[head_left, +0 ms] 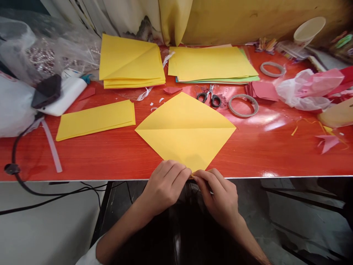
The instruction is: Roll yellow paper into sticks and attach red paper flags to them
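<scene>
A square sheet of yellow paper (184, 117) lies turned like a diamond on the red table, a crease running across it from left corner to right corner. Its near corner reaches the table's front edge. There my left hand (168, 184) is closed on that corner, fingers curled over it. Beside it my right hand (220, 191) pinches the same corner between thumb and forefinger. A small turned-up bit of the paper shows between the fingertips; the rest of the corner is hidden by the hands.
Behind the sheet lie scissors (210, 97), a tape roll (243, 105) and two stacks of yellow paper (132, 60) (209, 62). Folded yellow strips (96, 119) lie left, near a phone (46, 91) and cable. Red paper pieces (261, 91), another tape roll (273, 69) and crumpled tissue (306, 88) sit right.
</scene>
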Demonstrator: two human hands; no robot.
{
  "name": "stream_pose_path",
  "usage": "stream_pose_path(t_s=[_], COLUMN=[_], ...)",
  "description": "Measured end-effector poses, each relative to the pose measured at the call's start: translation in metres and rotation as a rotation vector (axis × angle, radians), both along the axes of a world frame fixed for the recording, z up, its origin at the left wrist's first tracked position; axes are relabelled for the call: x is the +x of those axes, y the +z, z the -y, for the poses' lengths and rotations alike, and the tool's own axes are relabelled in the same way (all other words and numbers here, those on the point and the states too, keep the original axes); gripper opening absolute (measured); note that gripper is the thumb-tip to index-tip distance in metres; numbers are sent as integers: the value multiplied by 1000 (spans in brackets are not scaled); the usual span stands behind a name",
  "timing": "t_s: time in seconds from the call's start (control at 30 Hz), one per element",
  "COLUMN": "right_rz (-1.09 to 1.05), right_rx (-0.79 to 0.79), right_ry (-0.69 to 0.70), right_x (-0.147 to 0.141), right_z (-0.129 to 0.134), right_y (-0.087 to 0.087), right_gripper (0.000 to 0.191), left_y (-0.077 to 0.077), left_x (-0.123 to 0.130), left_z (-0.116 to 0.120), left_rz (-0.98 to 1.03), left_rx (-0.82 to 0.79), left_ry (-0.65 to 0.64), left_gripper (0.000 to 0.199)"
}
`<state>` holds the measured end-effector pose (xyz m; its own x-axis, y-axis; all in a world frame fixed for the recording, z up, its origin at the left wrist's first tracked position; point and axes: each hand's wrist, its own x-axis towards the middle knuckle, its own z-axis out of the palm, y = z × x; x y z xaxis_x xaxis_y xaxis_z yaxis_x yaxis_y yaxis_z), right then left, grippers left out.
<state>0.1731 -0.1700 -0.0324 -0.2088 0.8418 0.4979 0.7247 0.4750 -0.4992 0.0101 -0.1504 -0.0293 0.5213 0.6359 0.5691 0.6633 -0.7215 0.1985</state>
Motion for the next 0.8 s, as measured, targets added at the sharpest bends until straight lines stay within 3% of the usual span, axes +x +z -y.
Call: stream_pose_path(t_s=[0.8], right_rz=[62], right_rx=[96], right_ry=[46], right_x=[3], right_z=[1], right_y=[-10], right_gripper=[12], left_y=[-1], left_x=[-1], left_z=[-1], left_rz=[-1], left_rx=[-6], left_ry=[32], left_gripper=[7])
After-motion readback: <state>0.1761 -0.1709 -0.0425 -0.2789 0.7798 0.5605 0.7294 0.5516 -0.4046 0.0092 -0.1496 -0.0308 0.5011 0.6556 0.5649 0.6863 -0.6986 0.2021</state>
